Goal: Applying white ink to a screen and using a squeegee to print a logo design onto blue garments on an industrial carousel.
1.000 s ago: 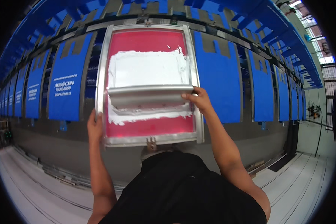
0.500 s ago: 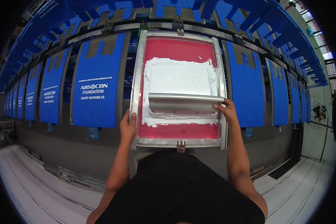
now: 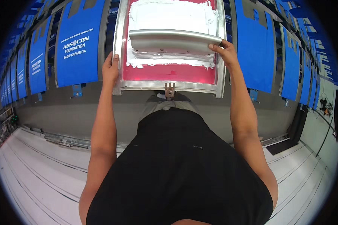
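A silk-screen printing frame with metal rails (image 3: 139,85) and a red mesh (image 3: 150,75) lies in front of me, its far end cut off by the picture's top. Thick white ink (image 3: 169,15) covers the middle of the mesh, with ragged edges. Across the ink lies a wide metal squeegee (image 3: 172,39); its blade edge is hidden. My right hand (image 3: 226,53) pinches the squeegee's right end, thumb on the near face, beside the right rail. On the other side, my left hand (image 3: 110,69) is closed round the left rail with the thumb on top.
Blue fabric pieces with white print (image 3: 77,48) lie on boards to the left; blue pieces on the right (image 3: 253,52) show no print. A metal clamp (image 3: 169,90) sits at the frame's near edge. A dark mat (image 3: 283,147) lies on the pale floor (image 3: 37,165).
The view has tilted down, so frame and hands appear higher and more of my torso shows. Both hands keep their holds; the squeegee has not visibly shifted on the ink.
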Demonstrator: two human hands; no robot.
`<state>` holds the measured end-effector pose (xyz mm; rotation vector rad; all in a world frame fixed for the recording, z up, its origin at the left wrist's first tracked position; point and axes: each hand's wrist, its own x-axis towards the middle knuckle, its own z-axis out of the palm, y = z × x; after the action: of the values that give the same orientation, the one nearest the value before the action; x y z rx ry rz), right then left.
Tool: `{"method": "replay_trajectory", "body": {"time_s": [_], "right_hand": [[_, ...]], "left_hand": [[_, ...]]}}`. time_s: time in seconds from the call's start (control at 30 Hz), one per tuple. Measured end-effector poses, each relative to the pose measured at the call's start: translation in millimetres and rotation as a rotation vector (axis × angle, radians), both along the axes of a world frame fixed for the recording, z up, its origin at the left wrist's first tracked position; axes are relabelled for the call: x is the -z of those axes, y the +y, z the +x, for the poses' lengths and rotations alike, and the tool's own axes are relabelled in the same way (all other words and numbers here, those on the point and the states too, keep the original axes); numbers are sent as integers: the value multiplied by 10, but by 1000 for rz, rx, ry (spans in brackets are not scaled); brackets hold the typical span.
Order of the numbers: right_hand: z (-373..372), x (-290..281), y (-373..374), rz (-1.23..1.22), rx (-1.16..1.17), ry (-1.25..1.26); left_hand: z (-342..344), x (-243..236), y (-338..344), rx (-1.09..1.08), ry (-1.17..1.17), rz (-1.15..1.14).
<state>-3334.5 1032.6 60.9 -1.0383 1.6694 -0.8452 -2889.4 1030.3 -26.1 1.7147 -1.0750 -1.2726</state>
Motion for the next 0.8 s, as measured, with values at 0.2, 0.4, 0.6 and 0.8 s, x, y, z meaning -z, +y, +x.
{"method": "replay_trajectory", "body": {"time_s": [0.2,0.4,0.6,0.8], "right_hand": [[79,2,75,3,24,5],[83,91,78,-21,14,35],[238,-266,175,56,-205,307],[897,-559,629,-255,-698,1128]], "left_hand": [[67,51,47,9,-4,-6],[72,177,24,-13,-14,67],[-13,-321,100,144,-686,-369],[-394,-998,2,848,-783,-731]]}}
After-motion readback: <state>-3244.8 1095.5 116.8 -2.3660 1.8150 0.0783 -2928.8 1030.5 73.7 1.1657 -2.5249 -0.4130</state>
